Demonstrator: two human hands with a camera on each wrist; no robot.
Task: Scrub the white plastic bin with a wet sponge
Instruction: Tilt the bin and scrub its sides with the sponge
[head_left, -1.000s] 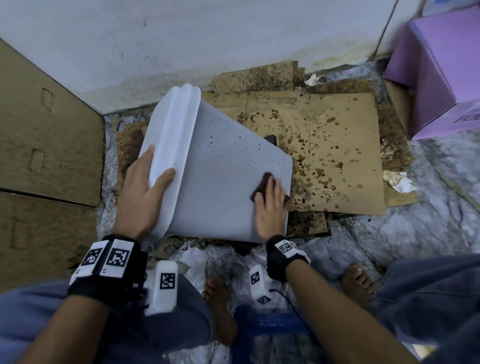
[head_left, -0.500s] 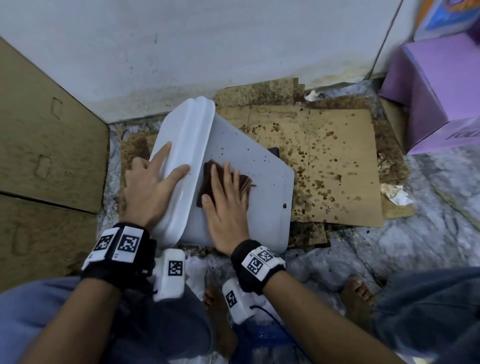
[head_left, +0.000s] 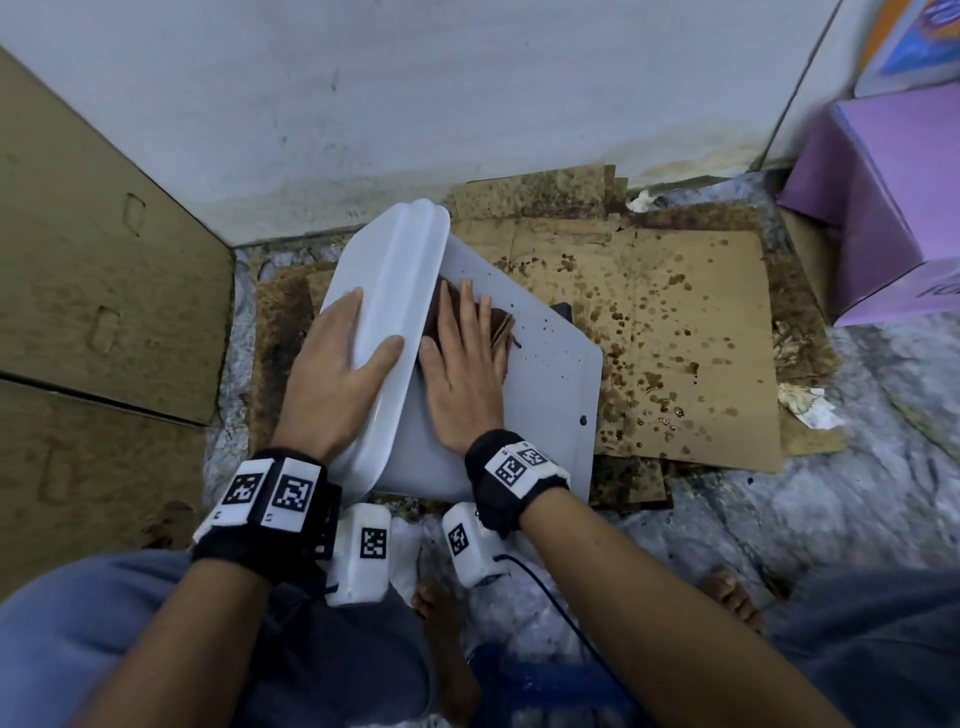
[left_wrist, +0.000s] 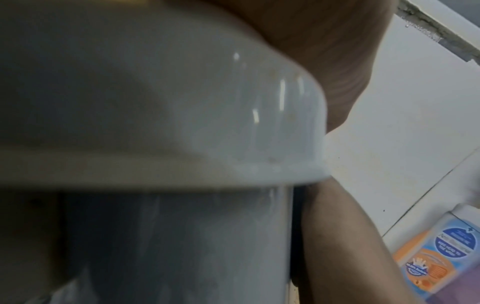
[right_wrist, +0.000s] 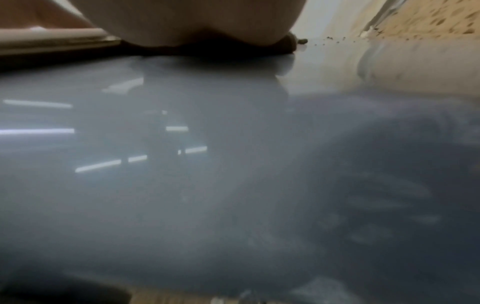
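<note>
The white plastic bin (head_left: 545, 395) lies on its side on stained cardboard, its rim (head_left: 400, 270) to the left. My left hand (head_left: 337, 364) grips the rim, thumb over its near side, and the left wrist view shows the rim (left_wrist: 182, 102) close up. My right hand (head_left: 462, 364) lies flat with straight fingers on a brown sponge (head_left: 501, 332), pressing it against the bin's side wall just beside the rim. The right wrist view shows the glossy wall (right_wrist: 207, 164) and the sponge (right_wrist: 285, 47) under the palm. Small dark specks dot the wall to the right of the sponge.
Spattered cardboard (head_left: 675, 338) covers the floor under and to the right of the bin. A purple box (head_left: 893, 208) stands at far right, a cardboard panel (head_left: 93, 286) at left, the wall (head_left: 467, 104) behind. Crumpled paper (head_left: 810, 408) lies right. My bare feet (head_left: 447, 649) are below.
My right hand has slid the sponge leftward along the bin wall, from the base end up to the rim. The left hand stays on the rim.
</note>
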